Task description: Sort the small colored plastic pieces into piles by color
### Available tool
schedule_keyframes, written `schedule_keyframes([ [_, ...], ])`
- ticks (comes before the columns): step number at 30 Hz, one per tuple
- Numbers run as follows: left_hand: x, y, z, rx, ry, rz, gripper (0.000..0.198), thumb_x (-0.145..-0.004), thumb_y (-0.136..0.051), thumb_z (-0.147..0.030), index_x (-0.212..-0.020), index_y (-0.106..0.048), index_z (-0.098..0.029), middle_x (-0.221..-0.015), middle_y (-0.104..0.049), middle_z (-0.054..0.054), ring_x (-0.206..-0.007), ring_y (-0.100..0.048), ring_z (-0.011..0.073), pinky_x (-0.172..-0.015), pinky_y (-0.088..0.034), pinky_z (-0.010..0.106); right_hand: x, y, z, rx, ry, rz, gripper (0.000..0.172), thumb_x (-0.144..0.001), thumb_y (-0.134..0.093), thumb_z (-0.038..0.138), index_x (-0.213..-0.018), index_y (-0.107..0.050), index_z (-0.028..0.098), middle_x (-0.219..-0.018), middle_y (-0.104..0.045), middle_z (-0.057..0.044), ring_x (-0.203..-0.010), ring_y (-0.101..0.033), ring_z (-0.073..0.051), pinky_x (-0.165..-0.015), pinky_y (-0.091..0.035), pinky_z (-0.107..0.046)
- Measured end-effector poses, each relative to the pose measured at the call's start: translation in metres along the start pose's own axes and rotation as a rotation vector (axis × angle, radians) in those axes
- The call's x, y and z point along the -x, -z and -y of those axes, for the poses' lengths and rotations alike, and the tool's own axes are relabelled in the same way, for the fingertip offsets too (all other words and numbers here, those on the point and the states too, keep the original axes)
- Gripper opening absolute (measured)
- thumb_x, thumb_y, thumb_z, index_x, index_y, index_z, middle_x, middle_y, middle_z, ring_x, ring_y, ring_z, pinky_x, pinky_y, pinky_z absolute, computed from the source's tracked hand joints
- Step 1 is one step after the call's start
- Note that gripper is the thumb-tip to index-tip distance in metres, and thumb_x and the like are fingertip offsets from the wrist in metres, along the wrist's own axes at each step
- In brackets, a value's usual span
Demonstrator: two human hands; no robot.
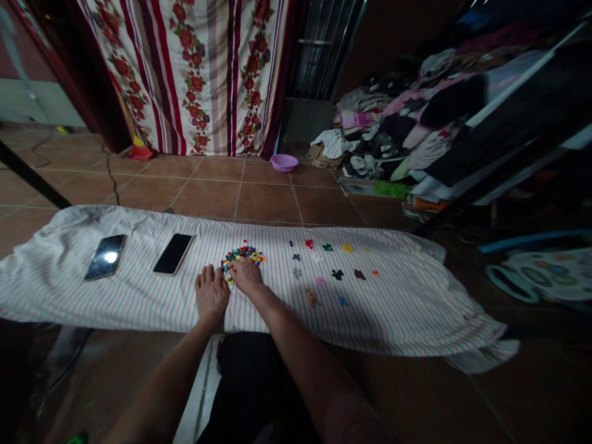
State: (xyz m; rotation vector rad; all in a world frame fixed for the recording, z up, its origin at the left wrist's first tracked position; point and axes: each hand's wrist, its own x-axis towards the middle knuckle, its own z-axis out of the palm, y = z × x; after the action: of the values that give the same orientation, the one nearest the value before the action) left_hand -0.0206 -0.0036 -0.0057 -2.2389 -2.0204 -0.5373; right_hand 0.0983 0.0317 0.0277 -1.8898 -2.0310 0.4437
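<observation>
A heap of small mixed-colour pieces (245,251), too tiny to name, lies on the striped cloth (407,314) over the table. My right hand (246,275) is over the near side of the heap, its fingers curled together among the pieces; whatever is between the fingertips is hidden. Flat on the cloth at the heap's left edge rests my left hand (211,292), fingers spread. Right of the heap are little single-colour groups, among them red (309,244), yellow (346,248), black (337,274), tan (311,298) and blue (342,300).
Two phones, a left one (106,256) and a nearer one (174,253), lie left of my hands. Beyond the table, a purple basin (283,163) stands on the tiled floor before a floral curtain (194,80). Piled clothes (393,123) fill the back right.
</observation>
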Motion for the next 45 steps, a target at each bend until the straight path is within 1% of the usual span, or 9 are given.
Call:
schedule_keyframes([
  [6,0.000,-0.002,0.001,-0.016,-0.003,0.013,0.043,-0.094,-0.036,-0.024,-0.128,-0.061,-0.015,-0.141,-0.055,0.018,-0.134,-0.046,0.0319,-0.109,-0.036,0.049,-0.003,-0.004,0.001,0.014,-0.017,-0.025,0.017,-0.091,-0.057,0.018,-0.099,-0.071,0.023,-0.104,-0.070,-0.006,-0.101,-0.059,-0.020,-0.091,-0.042,-0.030],
  [12,0.000,-0.003,0.001,0.014,0.001,0.014,0.043,-0.093,-0.036,-0.024,-0.127,-0.061,-0.014,-0.141,-0.054,0.019,-0.134,-0.045,0.0322,-0.109,-0.036,0.050,-0.002,-0.001,0.003,0.017,-0.025,-0.002,0.012,-0.091,-0.059,0.021,-0.096,-0.069,0.023,-0.104,-0.069,-0.006,-0.102,-0.057,-0.020,-0.090,-0.041,-0.030],
  [15,0.000,-0.001,0.000,0.017,0.001,0.014,0.043,-0.093,-0.035,-0.024,-0.126,-0.061,-0.014,-0.140,-0.055,0.018,-0.133,-0.046,0.0321,-0.109,-0.036,0.049,-0.001,0.001,0.001,-0.001,-0.010,-0.026,0.011,-0.090,-0.059,0.021,-0.095,-0.069,0.022,-0.103,-0.068,-0.006,-0.103,-0.057,-0.020,-0.091,-0.041,-0.030],
  [21,0.000,0.000,0.000,0.003,-0.001,0.002,0.043,-0.095,-0.034,-0.025,-0.127,-0.060,-0.013,-0.140,-0.055,0.019,-0.133,-0.046,0.0323,-0.110,-0.035,0.049,0.000,0.002,-0.005,-0.077,0.017,-0.086,0.009,-0.088,-0.058,0.015,-0.090,-0.065,0.020,-0.096,-0.070,-0.005,-0.097,-0.060,-0.019,-0.089,-0.042,-0.028],
  [27,0.000,0.001,-0.001,-0.006,0.001,-0.002,0.043,-0.093,-0.037,-0.024,-0.128,-0.060,-0.015,-0.139,-0.056,0.018,-0.132,-0.047,0.0313,-0.108,-0.036,0.049,0.004,0.002,-0.014,-0.153,-0.055,-0.122,0.005,-0.086,-0.061,0.019,-0.091,-0.063,0.021,-0.093,-0.072,-0.003,-0.092,-0.064,-0.016,-0.081,-0.044,-0.025],
  [31,0.000,0.001,0.000,0.005,-0.002,-0.009,0.043,-0.093,-0.035,-0.024,-0.126,-0.061,-0.014,-0.139,-0.056,0.018,-0.132,-0.047,0.0319,-0.109,-0.035,0.049,0.010,0.007,-0.028,-0.159,-0.097,-0.164,0.005,-0.086,-0.061,0.022,-0.091,-0.062,0.022,-0.092,-0.072,-0.002,-0.091,-0.065,-0.016,-0.080,-0.044,-0.024],
  [38,0.001,0.002,0.000,0.003,-0.003,0.001,0.043,-0.093,-0.035,-0.025,-0.126,-0.060,-0.013,-0.139,-0.054,0.018,-0.133,-0.045,0.0321,-0.110,-0.034,0.049,0.019,0.016,-0.061,-0.148,-0.192,-0.259,0.005,-0.086,-0.059,0.022,-0.090,-0.062,0.023,-0.091,-0.072,0.000,-0.087,-0.065,-0.015,-0.076,-0.044,-0.023],
  [41,0.001,0.002,-0.001,-0.014,-0.005,0.004,0.042,-0.093,-0.036,-0.025,-0.125,-0.060,-0.013,-0.139,-0.055,0.018,-0.132,-0.046,0.0323,-0.109,-0.035,0.049,0.021,0.022,-0.077,-0.163,-0.212,-0.284,0.006,-0.087,-0.059,0.024,-0.091,-0.063,0.023,-0.091,-0.072,0.000,-0.087,-0.066,-0.015,-0.076,-0.045,-0.023],
  [45,0.001,0.000,0.000,-0.023,-0.012,-0.014,0.042,-0.094,-0.035,-0.025,-0.125,-0.061,-0.014,-0.139,-0.055,0.017,-0.132,-0.046,0.0316,-0.109,-0.035,0.048,0.027,0.037,-0.106,-0.183,-0.243,-0.324,0.008,-0.089,-0.056,0.025,-0.091,-0.064,0.023,-0.092,-0.073,-0.001,-0.087,-0.067,-0.015,-0.078,-0.046,-0.024],
])
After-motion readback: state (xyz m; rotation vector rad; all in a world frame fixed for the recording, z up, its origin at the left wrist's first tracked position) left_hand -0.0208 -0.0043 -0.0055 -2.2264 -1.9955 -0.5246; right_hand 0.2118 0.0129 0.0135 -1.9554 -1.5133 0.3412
